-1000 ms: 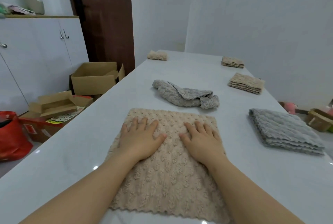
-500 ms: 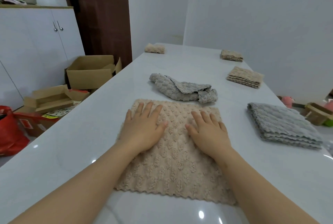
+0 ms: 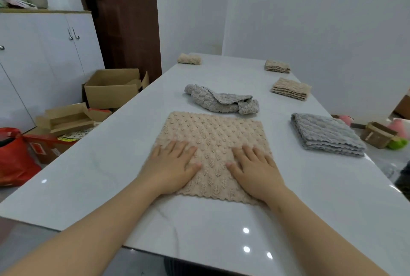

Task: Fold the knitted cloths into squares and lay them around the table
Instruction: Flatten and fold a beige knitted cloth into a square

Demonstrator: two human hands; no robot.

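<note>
Beige cloth: spread flat and square on the white table, under both hands. Left hand: palm down on the near left corner, fingers straight, pressing, gripping nothing. Right hand: palm down on the near right corner, fingers straight, pressing, gripping nothing. Just beyond the far edge, not touching: crumpled grey cloth. To the right, apart: folded grey cloth.

Our left hand and right hand rest on the near part of the flat cloth on the table. Behind it lies a crumpled cloth, to its right a folded cloth. Cardboard boxes stand on the floor at the left.
</note>
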